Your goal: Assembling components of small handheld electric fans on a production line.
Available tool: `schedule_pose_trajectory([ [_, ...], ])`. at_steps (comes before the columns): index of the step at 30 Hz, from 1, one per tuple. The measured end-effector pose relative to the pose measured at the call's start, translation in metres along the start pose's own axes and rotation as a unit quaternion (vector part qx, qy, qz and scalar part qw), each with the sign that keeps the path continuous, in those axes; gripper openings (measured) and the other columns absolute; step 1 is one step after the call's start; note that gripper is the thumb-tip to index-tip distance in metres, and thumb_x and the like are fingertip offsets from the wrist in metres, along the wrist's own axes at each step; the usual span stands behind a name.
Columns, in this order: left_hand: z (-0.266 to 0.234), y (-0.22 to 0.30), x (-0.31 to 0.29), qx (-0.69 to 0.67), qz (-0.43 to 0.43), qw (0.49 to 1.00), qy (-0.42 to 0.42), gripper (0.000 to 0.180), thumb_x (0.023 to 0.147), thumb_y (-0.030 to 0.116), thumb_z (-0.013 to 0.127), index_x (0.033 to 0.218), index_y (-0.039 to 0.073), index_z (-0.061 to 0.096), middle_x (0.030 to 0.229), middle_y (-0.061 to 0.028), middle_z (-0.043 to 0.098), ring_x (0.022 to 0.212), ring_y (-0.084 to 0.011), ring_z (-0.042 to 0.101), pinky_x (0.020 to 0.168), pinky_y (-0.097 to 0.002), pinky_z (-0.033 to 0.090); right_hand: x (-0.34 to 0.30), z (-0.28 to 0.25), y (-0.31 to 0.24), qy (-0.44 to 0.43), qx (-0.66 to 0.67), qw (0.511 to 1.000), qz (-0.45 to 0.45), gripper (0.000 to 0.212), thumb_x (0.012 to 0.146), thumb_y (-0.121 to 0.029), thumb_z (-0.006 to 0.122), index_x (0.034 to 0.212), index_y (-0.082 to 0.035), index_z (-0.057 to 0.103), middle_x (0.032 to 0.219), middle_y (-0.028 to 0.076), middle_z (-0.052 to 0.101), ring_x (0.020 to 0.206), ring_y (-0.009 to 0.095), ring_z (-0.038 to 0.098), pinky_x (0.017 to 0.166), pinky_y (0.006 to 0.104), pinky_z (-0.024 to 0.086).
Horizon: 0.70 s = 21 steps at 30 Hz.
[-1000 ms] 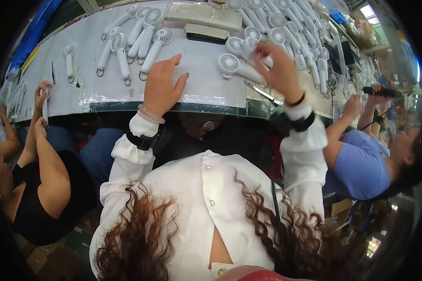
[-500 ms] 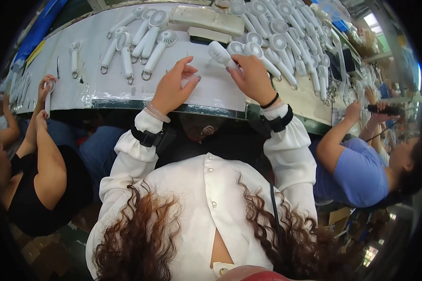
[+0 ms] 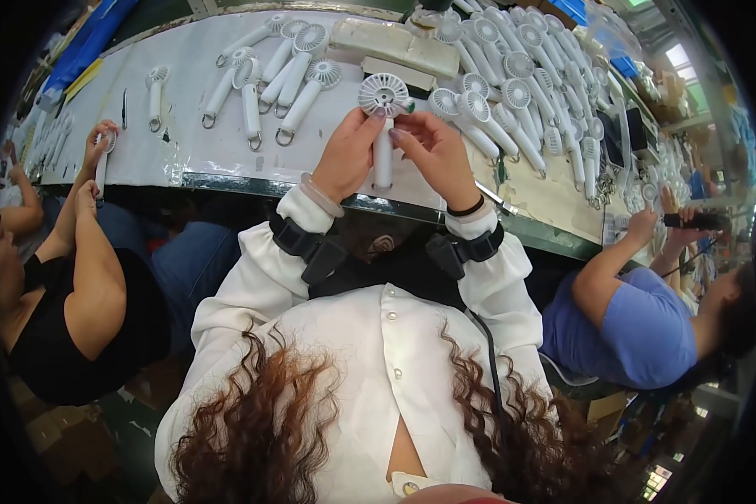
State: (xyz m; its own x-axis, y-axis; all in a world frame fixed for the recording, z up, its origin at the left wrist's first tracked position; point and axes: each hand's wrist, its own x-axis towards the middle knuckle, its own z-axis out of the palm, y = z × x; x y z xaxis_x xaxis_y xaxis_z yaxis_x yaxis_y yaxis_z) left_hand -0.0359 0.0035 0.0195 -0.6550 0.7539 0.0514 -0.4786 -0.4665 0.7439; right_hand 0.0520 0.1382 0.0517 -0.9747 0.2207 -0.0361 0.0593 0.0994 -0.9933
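Observation:
A white handheld fan (image 3: pixel 383 158) is upright in front of me, its round slatted head away from me and its handle reaching down to the table's front edge. My left hand (image 3: pixel 349 153) grips it just below the head, thumb on the front. At the other side of the head, my right hand (image 3: pixel 437 155) has its fingertips closed against the fan's neck. A small dark green spot shows by those fingertips; I cannot make out what it is. Several similar fans (image 3: pixel 309 92) with metal rings on their handles lie left of my hands.
Many more white fans (image 3: pixel 521 92) crowd the table at the back right. Behind my hands lie a long off-white block (image 3: pixel 395 46) and a dark-sided box (image 3: pixel 397 72). A single fan (image 3: pixel 155 97) rests farther left. Co-workers (image 3: pixel 638 323) sit on both sides.
The fan has come from the right, where my right hand held it alone, to the middle and turned upright. My left hand, open before, has closed on it.

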Motion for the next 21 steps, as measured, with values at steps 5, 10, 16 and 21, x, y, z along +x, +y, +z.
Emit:
schedule_pose_trajectory([
  [5, 0.014, 0.009, -0.007, -0.035, -0.039, 0.999, -0.003, 0.031, 0.102, 0.024, 0.041, 0.121, 0.0, 0.046, 0.111, -0.0115, 0.057, 0.099, -0.0192, 0.059, 0.088, -0.037, 0.053, -0.008, 0.003, -0.003, 0.173, -0.212, 0.933, -0.234, 0.032, 0.083, 0.0, 0.066, 0.114, -0.001, 0.057, 0.102, 0.007, 0.06, 0.077, 0.012, 0.058, 0.067, 0.0245, 0.049],
  [10, 0.009, 0.01, -0.01, 0.006, -0.073, 0.997, -0.008, 0.032, 0.102, 0.024, 0.039, 0.123, 0.0, 0.045, 0.112, -0.0128, 0.058, 0.101, -0.0217, 0.061, 0.084, -0.0413, 0.057, -0.003, -0.01, -0.003, 0.128, -0.249, 0.908, -0.312, 0.036, 0.077, 0.003, 0.07, 0.111, -0.004, 0.059, 0.101, 0.007, 0.059, 0.075, 0.013, 0.057, 0.064, 0.025, 0.048],
  [16, 0.006, 0.009, -0.01, 0.032, -0.098, 0.995, -0.005, 0.034, 0.101, 0.029, 0.04, 0.12, 0.001, 0.047, 0.109, -0.0122, 0.059, 0.091, -0.0178, 0.06, 0.078, -0.0381, 0.058, -0.006, -0.018, -0.013, 0.071, -0.297, 0.891, -0.336, 0.036, 0.076, 0.003, 0.071, 0.109, -0.005, 0.06, 0.099, 0.008, 0.059, 0.075, 0.016, 0.057, 0.063, 0.0263, 0.047],
  [21, 0.009, 0.016, -0.013, 0.04, -0.121, 0.992, -0.02, 0.035, 0.101, 0.03, 0.04, 0.119, 0.001, 0.048, 0.105, -0.0122, 0.06, 0.084, -0.0155, 0.058, 0.075, -0.0363, 0.058, -0.006, -0.025, -0.009, 0.089, -0.362, 0.849, -0.374, 0.033, 0.075, 0.004, 0.071, 0.106, -0.006, 0.063, 0.097, 0.008, 0.06, 0.077, 0.017, 0.059, 0.063, 0.0266, 0.047],
])
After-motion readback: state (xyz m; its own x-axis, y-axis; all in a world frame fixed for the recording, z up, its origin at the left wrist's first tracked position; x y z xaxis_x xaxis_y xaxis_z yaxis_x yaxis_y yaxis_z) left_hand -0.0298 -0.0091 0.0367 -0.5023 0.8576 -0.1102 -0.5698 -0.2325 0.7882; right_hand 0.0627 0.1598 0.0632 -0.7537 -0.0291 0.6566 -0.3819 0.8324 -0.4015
